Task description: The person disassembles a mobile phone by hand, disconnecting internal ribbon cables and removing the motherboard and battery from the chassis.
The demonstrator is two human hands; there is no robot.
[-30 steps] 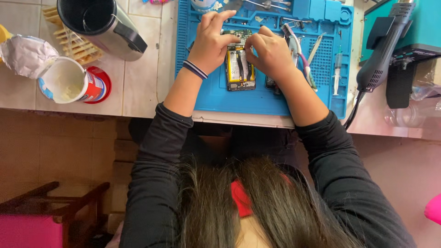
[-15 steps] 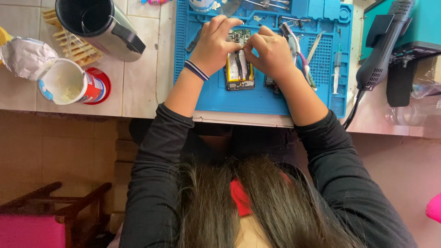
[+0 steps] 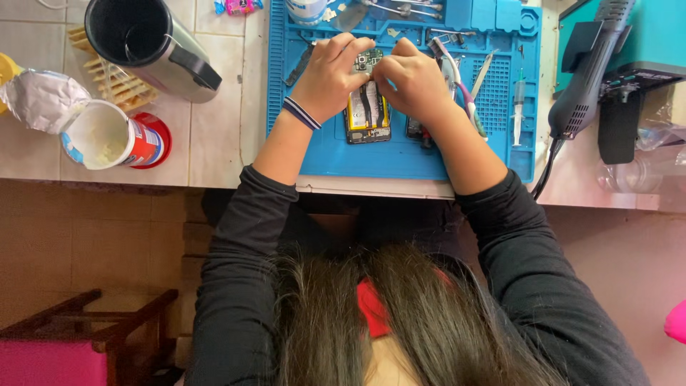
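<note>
Opened phone (image 3: 367, 114) on blue mat (image 3: 371, 154), back cover off, innards exposed; left hand (image 3: 327, 77) and right hand (image 3: 413, 82) curled, fingertips gripping its upper end (board region); reassembly apparently remains.

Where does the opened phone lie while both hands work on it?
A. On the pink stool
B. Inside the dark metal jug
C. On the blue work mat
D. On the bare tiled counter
C: the opened phone lies flat on the blue work mat, with the left hand and right hand on its upper end.
</note>
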